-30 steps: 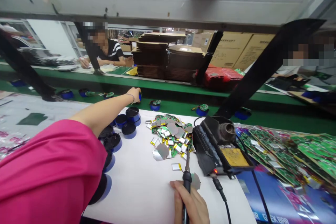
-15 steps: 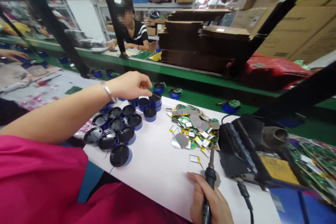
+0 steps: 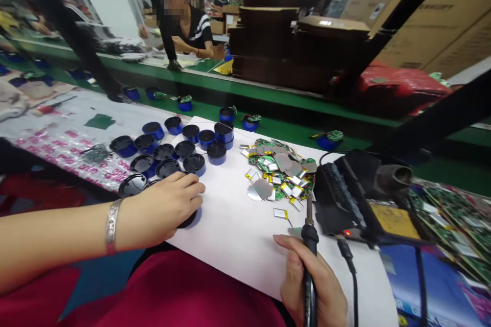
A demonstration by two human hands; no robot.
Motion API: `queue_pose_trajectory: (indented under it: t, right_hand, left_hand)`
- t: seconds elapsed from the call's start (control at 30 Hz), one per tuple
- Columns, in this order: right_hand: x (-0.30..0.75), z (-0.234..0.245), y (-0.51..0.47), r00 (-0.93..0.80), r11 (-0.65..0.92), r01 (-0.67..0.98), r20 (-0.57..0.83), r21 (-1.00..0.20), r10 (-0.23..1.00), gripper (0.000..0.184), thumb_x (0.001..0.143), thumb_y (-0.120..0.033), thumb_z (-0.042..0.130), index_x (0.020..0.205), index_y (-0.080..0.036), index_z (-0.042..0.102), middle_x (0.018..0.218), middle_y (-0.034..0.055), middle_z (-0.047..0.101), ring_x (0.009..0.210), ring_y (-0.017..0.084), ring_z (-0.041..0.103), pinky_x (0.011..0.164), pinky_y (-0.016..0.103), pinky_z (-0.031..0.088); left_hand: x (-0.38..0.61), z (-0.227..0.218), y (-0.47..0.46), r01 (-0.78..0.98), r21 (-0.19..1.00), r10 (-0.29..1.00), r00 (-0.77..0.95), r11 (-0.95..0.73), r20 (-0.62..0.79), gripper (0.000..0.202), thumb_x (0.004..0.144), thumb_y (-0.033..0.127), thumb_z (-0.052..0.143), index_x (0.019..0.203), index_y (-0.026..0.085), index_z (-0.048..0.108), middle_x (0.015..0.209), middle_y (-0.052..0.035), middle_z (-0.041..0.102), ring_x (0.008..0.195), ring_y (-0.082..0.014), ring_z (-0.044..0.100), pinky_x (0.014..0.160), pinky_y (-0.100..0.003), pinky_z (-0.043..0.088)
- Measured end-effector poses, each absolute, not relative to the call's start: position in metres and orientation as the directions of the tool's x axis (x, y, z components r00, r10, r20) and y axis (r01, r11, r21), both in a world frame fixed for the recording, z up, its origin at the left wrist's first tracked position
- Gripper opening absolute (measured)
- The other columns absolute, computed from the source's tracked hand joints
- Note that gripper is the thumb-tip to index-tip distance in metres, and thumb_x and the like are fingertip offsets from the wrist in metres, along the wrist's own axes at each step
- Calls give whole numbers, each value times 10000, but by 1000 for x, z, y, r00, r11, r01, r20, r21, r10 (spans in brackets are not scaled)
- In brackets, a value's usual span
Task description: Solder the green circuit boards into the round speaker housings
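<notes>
My left hand point(image 3: 163, 209) is over the nearest of several round blue cases point(image 3: 194, 163) with black insides. Its fingers curl over that case and hide most of it; only a dark edge point(image 3: 188, 220) shows under the palm. In my right hand point(image 3: 324, 286) is a soldering iron point(image 3: 310, 240), held like a pen with the tip pointing away from me. Past the tip lies a heap of green circuit boards point(image 3: 264, 163) with small silver battery cells point(image 3: 295, 191). One cell point(image 3: 280, 213) lies apart, near the iron, beside a partly hidden board.
A black soldering station point(image 3: 345, 209) with an iron holder point(image 3: 395, 179) stands at the right, its cable running toward me. More boards point(image 3: 452, 225) lie beyond it. Behind the white sheet point(image 3: 230, 235), a green belt point(image 3: 291, 130) carries blue cases. A person point(image 3: 192, 30) sits across.
My left hand has come back toward me from the far cases to the nearest one. The right hand still holds the soldering iron. The camera view has tilted down slightly.
</notes>
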State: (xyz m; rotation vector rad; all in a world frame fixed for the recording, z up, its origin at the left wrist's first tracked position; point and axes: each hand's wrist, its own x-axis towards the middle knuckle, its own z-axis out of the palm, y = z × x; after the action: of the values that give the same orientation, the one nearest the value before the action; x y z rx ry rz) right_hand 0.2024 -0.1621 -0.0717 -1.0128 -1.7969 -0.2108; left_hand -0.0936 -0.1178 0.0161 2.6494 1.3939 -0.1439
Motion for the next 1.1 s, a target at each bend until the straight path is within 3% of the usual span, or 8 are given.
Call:
queue_pose_trajectory:
  t: [0.23,0.33,0.5,0.63,0.73,0.87,0.97,1.1]
  right_hand:
    - [199,-49,-168,-102,639,688,827,-343,553,334,837,-21,623,1159,-108,641,940,69,762,890,172,720,791,306,611]
    - [199,-44,-171,-89,630,691,823,-355,561,329,837,-27,625,1153,-118,642,934,66,763,870,177,723,761,316,620]
    - [195,-37,-172,-44,587,727,829,-356,557,316,840,-34,629,1132,-154,641,882,38,766,778,163,730,712,297,624]
    - [192,-34,-165,-67,563,750,807,-347,586,317,843,-48,636,1145,-147,625,931,53,763,819,168,737,777,299,617]
    - [190,-31,-156,-56,535,764,789,-360,612,299,849,-63,637,1135,-149,620,957,63,759,863,178,737,828,316,607]
    - [185,-28,-145,-54,567,742,810,-359,583,284,845,-54,632,1116,-134,618,938,63,756,832,160,737,783,276,591]
    - [182,-27,-142,-63,577,741,819,-344,570,287,845,-57,627,1119,-143,622,934,54,760,819,158,739,764,270,587]
    - [183,-27,-142,-55,562,752,817,-345,574,277,850,-71,623,1110,-166,629,931,47,763,817,164,742,769,278,599]
  left_hand:
    - [-19,31,-92,733,263,700,679,-627,-223,416,734,167,654,1150,156,651,1136,-139,667,1024,-329,619,855,-417,500]
    - [8,24,-66,763,440,803,579,-473,-140,397,807,325,673,1177,180,661,1168,-124,675,1092,-322,626,920,-399,494]
    - [29,-8,-33,815,503,927,369,-287,-70,297,771,208,693,1047,98,687,1190,-212,623,1082,-376,627,909,-447,489]
    - [24,-21,-29,733,633,931,360,-249,-50,44,813,217,660,837,181,668,972,-74,695,854,-230,680,782,-325,511]
    - [16,-24,-30,648,729,931,363,-220,-41,74,856,269,620,865,201,648,809,-11,697,699,-177,650,679,-285,490]
    - [16,-32,-25,547,815,941,339,-193,-5,296,642,261,807,900,204,674,965,-33,689,858,-222,631,784,-322,476]
    - [20,-36,-20,431,892,941,337,-134,-22,247,531,150,825,700,191,649,844,-16,653,836,-211,601,760,-304,466]
    - [17,-28,-21,186,979,939,317,79,-136,189,697,222,740,680,178,557,605,28,556,541,-109,499,540,-234,407]
